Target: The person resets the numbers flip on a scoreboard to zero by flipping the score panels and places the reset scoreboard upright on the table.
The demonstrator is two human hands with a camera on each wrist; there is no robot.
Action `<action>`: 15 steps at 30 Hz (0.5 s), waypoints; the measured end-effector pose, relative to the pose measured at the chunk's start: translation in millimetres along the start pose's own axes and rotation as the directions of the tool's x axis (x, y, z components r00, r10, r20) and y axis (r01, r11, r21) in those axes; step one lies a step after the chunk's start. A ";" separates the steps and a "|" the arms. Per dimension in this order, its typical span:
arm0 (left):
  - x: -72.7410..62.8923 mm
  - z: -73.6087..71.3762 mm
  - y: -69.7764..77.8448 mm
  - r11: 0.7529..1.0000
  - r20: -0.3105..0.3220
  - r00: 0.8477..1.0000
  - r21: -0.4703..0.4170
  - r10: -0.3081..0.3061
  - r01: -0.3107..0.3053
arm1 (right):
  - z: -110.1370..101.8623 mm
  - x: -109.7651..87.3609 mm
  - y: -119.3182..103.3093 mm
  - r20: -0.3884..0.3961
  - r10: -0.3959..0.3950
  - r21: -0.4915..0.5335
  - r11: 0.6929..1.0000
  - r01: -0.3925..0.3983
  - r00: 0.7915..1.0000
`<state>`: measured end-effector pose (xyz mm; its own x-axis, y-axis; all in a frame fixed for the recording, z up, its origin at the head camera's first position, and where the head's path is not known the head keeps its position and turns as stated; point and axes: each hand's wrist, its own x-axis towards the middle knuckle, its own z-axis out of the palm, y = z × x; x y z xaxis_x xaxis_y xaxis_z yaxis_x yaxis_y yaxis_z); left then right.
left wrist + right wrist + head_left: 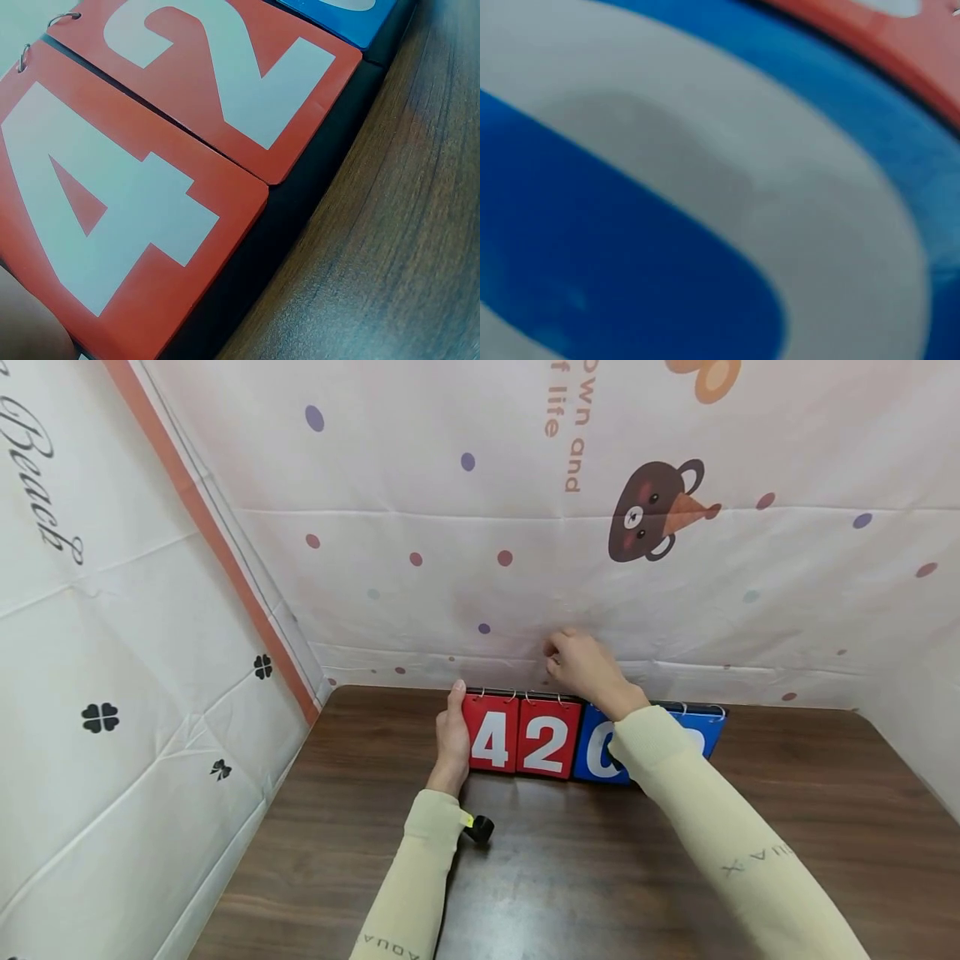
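A flip scoreboard stands near the back of the table, with red number cards (491, 756) reading 4 and 2, and blue number cards (592, 724) beside them. My left hand (452, 737) holds its left edge, thumb pointing up along the side. Part of that hand shows at the lower left corner of the left wrist view, against the 4 card (225, 262). My right hand (588, 667) is raised over the top edge, fingers loosely curled, with nothing visible in them. Its forearm covers part of the blue side. A blue card (645, 277) with a white 0 fills the right wrist view.
Metal rings (528, 697) run along the scoreboard's top. Behind it hangs a printed cloth (420, 610), close to the right hand; another cloth (150, 793) borders the left side. The brown wooden table (540, 877) extends in front. A black wrist camera (481, 829) sits by the left cuff.
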<state>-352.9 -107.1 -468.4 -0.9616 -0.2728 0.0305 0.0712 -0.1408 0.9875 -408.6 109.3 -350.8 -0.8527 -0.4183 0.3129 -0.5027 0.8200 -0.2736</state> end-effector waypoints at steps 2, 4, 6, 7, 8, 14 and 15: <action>0.4 1.0 -0.2 1.000 0.006 1.000 -0.007 0.008 -0.008 | 3.5 4.0 6.9 0.055 0.025 0.055 0.998 -0.028 0.998; 0.7 1.4 0.2 1.000 0.009 1.000 -0.006 0.011 -0.011 | 6.8 7.2 13.4 0.116 0.034 0.124 0.991 -0.049 0.993; 0.8 1.6 1.0 1.000 0.008 1.000 -0.001 0.009 -0.009 | 8.8 9.4 18.0 0.205 0.044 0.204 0.975 -0.087 0.978; 0.7 1.7 1.7 1.000 0.008 1.000 0.002 0.008 -0.008 | 9.8 10.3 19.6 0.255 0.052 0.236 0.965 -0.115 0.965; 0.5 1.7 2.3 1.000 0.007 1.000 0.006 0.007 -0.007 | 10.4 11.3 20.7 0.305 0.056 0.253 0.957 -0.138 0.951; -1.3 -0.9 3.7 1.000 -0.004 1.000 0.020 0.000 0.001 | 13.6 16.4 21.1 0.561 0.074 0.206 0.952 -0.225 0.825; -1.7 -1.8 3.1 1.000 -0.008 1.000 0.020 -0.001 0.002 | 15.1 17.1 21.1 0.589 0.069 0.196 0.954 -0.226 0.805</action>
<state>-350.5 -108.8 -465.7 -0.9595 -0.2802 0.0279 0.0644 -0.1221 0.9904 -435.9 113.5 -364.9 -0.8053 -0.5100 -0.3023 -0.3153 0.8002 -0.5102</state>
